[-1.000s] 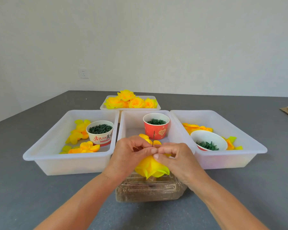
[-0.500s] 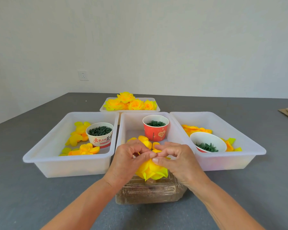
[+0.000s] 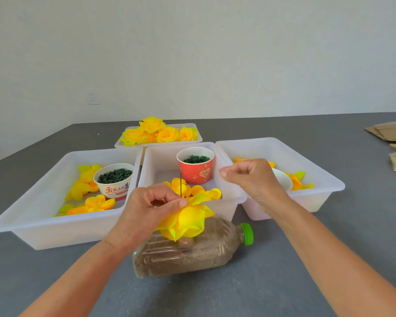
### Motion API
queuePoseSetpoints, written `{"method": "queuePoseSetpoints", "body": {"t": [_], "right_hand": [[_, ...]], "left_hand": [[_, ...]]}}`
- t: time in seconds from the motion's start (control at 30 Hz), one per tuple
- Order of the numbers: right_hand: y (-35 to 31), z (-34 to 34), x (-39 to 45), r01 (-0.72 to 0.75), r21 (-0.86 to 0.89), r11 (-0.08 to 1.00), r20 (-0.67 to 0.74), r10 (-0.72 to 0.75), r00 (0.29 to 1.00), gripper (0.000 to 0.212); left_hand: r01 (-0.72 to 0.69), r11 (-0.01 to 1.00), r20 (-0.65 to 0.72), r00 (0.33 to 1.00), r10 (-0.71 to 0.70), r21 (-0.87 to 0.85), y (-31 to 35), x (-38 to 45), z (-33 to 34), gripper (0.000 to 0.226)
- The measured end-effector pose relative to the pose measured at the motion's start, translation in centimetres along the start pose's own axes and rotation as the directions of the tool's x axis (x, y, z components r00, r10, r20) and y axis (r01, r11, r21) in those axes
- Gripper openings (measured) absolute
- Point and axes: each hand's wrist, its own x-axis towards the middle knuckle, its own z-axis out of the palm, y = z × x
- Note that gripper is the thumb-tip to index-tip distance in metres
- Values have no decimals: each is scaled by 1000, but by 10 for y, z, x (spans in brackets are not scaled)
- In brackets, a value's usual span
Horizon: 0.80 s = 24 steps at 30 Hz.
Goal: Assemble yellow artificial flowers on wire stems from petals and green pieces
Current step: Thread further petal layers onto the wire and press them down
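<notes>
1. While pinched by the left hand (image 3: 146,209) at its top, half-built flower (image 3: 185,221) hanging bloom-down over the sand-filled bottle (image 3: 192,250), just in front of the middle bin (image 3: 233,197).
2. Wire stem (image 3: 180,186) rising straight up from that pinch, long axis vertical, bare tip free above the petals.
3. Left thumb and forefinger closed tight on the flower's base around the wire; other fingers curled behind.
4. Right hand (image 3: 249,177) up and to the right of the stem, well apart from it, hovering over the seam between middle bin and right bin (image 3: 325,179).
5. Right fingertips (image 3: 223,173) pressed narrowly together, pointing left toward the wire; possibly holding a small green piece, too small to tell.
6. Red cup (image 3: 196,171) of green rings just behind the stem; white cup (image 3: 113,181) of green pieces farther left.
7. Likely next: threading down the wire from above, right hand nearer the tip.
</notes>
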Motion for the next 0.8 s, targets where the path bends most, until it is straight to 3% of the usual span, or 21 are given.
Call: {"method": "queuePoseSetpoints", "body": {"t": [0.23, 0.3, 0.4, 0.6, 0.7, 0.8], "right_hand": [[28, -50, 84, -189, -351, 917, -110, 161, 981, 9], [38, -54, 105, -244, -504, 829, -85, 233, 969, 19], [50, -52, 130, -250, -731, 634, -133, 227, 965, 33], [67, -43, 158, -306, -814, 493, -94, 409, 908, 33], [72, -37, 161, -263, -905, 334, -114, 404, 908, 20], [80, -36, 165, -236, -941, 242, -128, 391, 912, 19]], "left_hand": [[8, 1000, -16, 1000, -9, -8, 1, 0, 2, 18], [5, 1000, -19, 1000, -5, -1, 2, 0, 2, 16], [13, 1000, -18, 1000, -13, -10, 3, 0, 2, 14], [17, 998, -13, 1000, -16, 55, 8, -2, 2, 12], [14, 997, -12, 1000, -13, 81, 11, -2, 2, 13], [14, 994, -23, 1000, -11, 105, 13, -3, 2, 14]]}}
